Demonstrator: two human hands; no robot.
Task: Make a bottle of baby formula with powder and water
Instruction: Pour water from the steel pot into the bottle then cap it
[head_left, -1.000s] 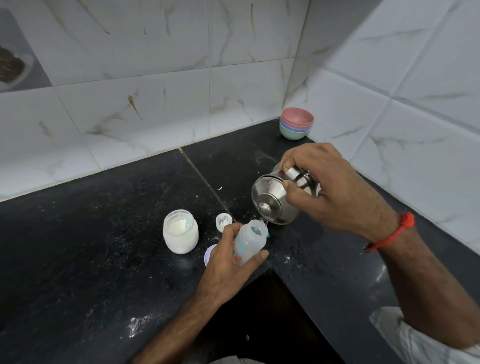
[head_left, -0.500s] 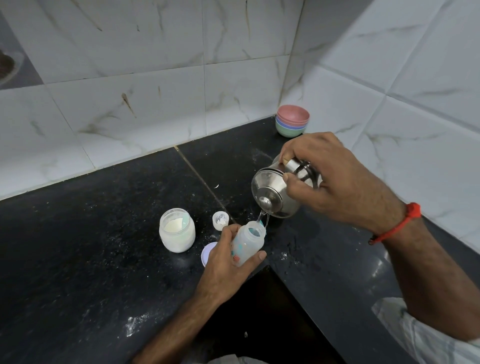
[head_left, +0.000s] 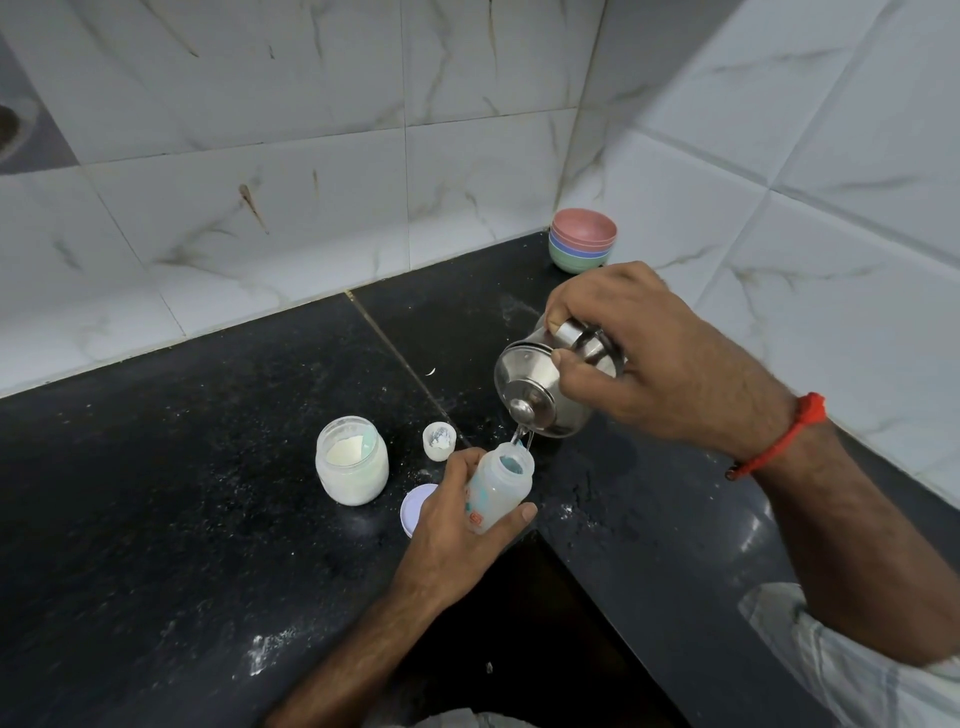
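Note:
My left hand (head_left: 451, 535) grips a small translucent baby bottle (head_left: 501, 486) with coloured markings, tilted with its open mouth up towards the right. My right hand (head_left: 660, 358) holds a steel kettle (head_left: 540, 387) by its handle, tipped so a thin stream of water runs from the spout into the bottle's mouth. Left of the bottle on the black counter (head_left: 208, 467) stands an open glass jar of white powder (head_left: 351, 460) with a pale green scoop inside. A small white cap (head_left: 439, 440) dusted with powder sits between jar and bottle.
A pale lilac lid (head_left: 414, 506) lies flat, partly under my left hand. A stack of coloured bowls (head_left: 582, 247) sits in the tiled corner. Powder is spilled over the counter. The counter's inner edge drops into a dark gap below my left forearm.
The kettle has tipped a little further and water now runs into the bottle. Both hands keep their grips; the view has shifted slightly.

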